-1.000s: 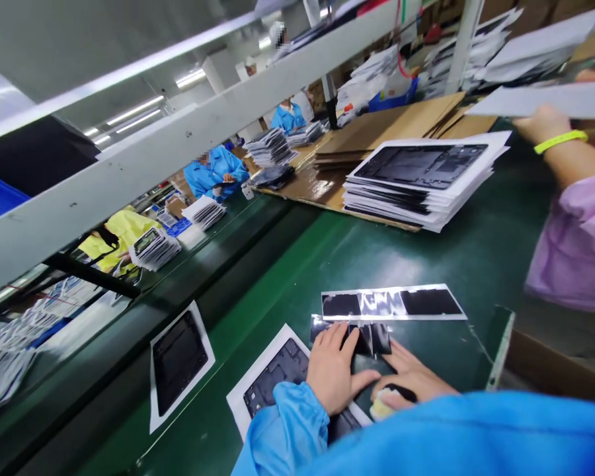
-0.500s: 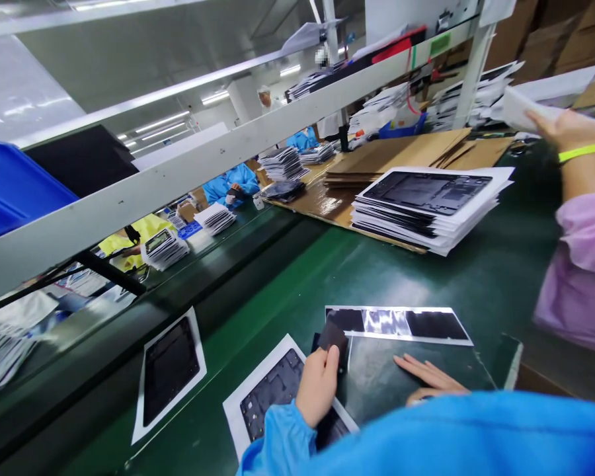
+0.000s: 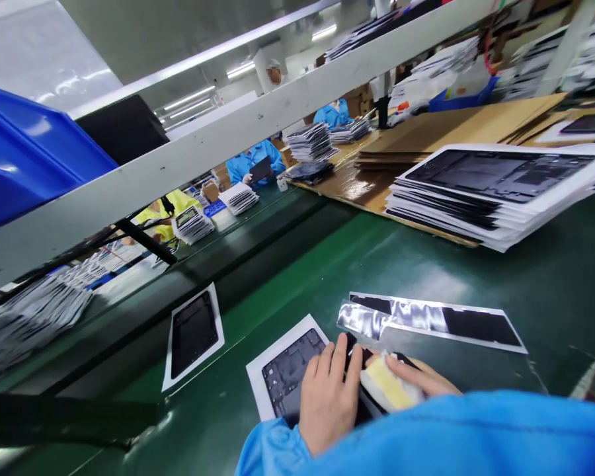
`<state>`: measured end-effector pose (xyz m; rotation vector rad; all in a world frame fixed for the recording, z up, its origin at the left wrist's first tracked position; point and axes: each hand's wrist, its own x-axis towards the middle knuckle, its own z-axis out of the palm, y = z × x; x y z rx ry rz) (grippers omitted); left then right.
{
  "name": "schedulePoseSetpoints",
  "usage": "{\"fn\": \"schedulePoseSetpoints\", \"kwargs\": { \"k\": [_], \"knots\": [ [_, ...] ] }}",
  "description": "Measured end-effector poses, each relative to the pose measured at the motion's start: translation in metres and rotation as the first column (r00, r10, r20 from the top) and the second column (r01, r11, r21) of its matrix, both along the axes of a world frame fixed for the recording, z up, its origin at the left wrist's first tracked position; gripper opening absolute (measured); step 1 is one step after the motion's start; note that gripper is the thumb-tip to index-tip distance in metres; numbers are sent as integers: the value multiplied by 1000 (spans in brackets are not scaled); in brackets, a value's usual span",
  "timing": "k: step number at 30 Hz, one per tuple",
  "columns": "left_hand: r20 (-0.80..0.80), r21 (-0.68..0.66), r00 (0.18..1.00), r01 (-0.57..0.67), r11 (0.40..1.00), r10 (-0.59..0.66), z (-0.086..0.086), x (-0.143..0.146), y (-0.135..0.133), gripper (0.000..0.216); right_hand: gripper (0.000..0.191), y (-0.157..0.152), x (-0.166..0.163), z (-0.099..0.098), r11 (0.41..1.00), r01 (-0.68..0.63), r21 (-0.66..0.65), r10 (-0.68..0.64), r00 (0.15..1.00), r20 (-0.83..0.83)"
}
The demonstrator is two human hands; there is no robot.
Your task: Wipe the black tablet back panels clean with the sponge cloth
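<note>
A black tablet housing with molded recesses lies on white paper in front of me. My left hand is flat on it, fingers stretched out, partly covering it. Just to the right, my right hand grips a yellow-and-white pad and presses it near dark material by the left fingertips. Blue sleeve hides the near part of the housing. Beyond my hands is a white-edged sheet with black stickers, and a clear film strip overlaps its left end.
Another housing on paper lies to the left on the green surface. At the right, a tall stack of housings and paper stands on cardboard. A white beam crosses above; co-workers in blue and yellow sit beyond.
My left hand has gone from holding a dark piece to lying flat. My right hand has picked up the pad. Clear film now overlaps the sticker sheet. The other person's arm at right is gone.
</note>
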<state>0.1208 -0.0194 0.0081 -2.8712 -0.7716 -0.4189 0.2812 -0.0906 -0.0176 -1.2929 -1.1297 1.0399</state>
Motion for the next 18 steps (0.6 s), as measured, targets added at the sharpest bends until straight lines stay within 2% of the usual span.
{"fn": "schedulePoseSetpoints", "kwargs": {
  "k": [2, 3, 4, 7, 10, 14, 18],
  "knots": [
    [-7, -44, 999, -32, 999, 31, 2, -14, 2, 53, 34, 10, -3, 1, 990, -49, -130, 12, 963, -270],
    [-16, -82, 999, -42, 996, 41, 4, -23, 4, 52, 35, 13, -3, 3, 979, -75, -189, 6, 941, -339],
    [-26, -124, 998, -52, 991, 49, 6, -31, 6, 51, 39, 15, -3, 6, 969, -93, -230, 9, 940, -341],
    [14, -235, 996, -87, 968, 93, 12, -54, 13, 48, 49, 21, -2, 19, 961, -112, -254, 73, 985, -159],
    [163, -316, 969, -125, 941, 183, 18, -68, 19, 41, 45, 29, -7, 30, 973, -153, -171, 171, 981, 96],
    [271, -395, 930, -128, 910, 248, 22, -70, 21, 28, 40, 36, -21, 31, 958, -281, -62, 283, 876, 390],
    [248, -438, 940, -108, 893, 236, 22, -67, 20, 22, 37, 37, -31, 29, 913, -402, -69, 383, 788, 482]
  ]
}}
